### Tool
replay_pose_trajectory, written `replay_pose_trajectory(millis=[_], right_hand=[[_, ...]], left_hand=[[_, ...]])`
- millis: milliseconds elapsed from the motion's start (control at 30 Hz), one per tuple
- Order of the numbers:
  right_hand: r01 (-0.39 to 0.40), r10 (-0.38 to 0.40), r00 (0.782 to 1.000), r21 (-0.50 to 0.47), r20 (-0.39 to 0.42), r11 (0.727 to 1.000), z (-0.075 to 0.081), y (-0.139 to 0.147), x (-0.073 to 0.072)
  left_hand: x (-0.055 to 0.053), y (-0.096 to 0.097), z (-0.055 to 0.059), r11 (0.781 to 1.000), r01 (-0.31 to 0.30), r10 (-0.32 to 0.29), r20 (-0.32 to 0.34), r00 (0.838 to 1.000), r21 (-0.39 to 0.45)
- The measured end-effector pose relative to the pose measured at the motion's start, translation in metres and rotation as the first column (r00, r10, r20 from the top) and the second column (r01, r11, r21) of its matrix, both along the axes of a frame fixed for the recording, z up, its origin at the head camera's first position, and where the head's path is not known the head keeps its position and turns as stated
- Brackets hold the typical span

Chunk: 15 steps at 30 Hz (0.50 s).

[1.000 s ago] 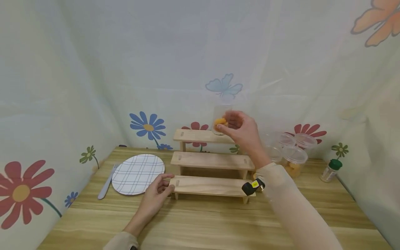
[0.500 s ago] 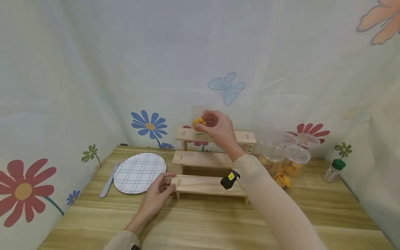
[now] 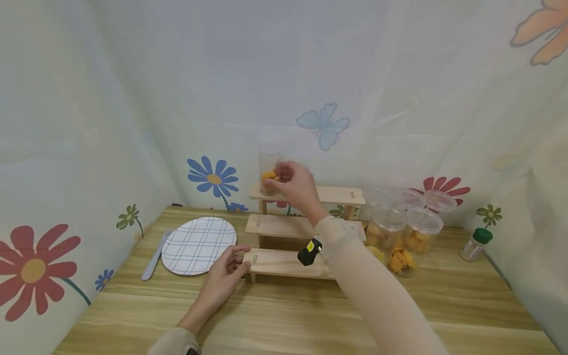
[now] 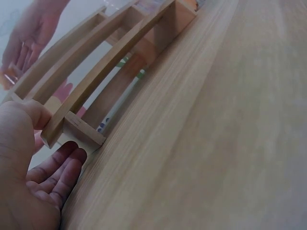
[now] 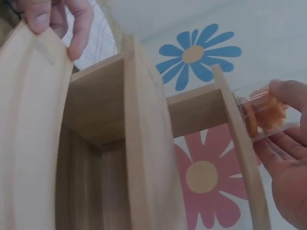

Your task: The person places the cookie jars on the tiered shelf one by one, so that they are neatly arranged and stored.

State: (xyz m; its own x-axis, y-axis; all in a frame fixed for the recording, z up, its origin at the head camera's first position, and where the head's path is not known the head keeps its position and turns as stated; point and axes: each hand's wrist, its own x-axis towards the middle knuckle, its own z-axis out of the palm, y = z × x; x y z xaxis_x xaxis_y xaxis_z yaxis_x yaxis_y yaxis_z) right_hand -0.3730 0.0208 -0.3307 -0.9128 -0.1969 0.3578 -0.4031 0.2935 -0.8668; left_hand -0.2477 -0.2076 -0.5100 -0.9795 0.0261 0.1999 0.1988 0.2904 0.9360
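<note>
Held jar location: clear jar at the left end of the top tier of the wooden rack, upright in the head view; its base is at the board, but whether the board bears its full weight cannot be told.
Right hand: the right hand pinches the clear jar from the side, thumb on one face and fingers curled round the other.
Left hand: the left hand grips the left end of the bottom tier, thumb and fingers on the board; it appears to steady the wooden rack.
Top tier, done: one jar is brought to the board; judged an early stage of loading.
Top tier, left: release of the clear jar is not yet made.
Jars on table, left: at least five other jars stand close together on the table to the right of the wooden rack; none of these is on a tier.
Held jar appearance: transparent, straight-walled, with orange pieces low inside and clear wall above; whether a lid is fitted cannot be told.
Contents: curled orange pieces, seen through the wall in the right wrist view.
Other jars, appearance: transparent, round-topped, with similar orange pieces visible in the front ones.
</note>
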Motion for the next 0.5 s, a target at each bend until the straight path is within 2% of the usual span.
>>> replay_pose_trajectory(millis=[133,500], right_hand=[[0.001,-0.002,1.000,0.044,0.018,0.999,-0.0044,-0.0015,0.0004],[-0.014,0.012,0.999,0.034,0.047,0.999,-0.0042,-0.0015,0.0024]], left_hand=[[0.0004,0.0005,-0.0006,1.000,0.000,0.000,-0.001,1.000,-0.002],[0.0022,0.0011,0.0013,1.000,-0.003,0.003,-0.001,1.000,-0.004]])
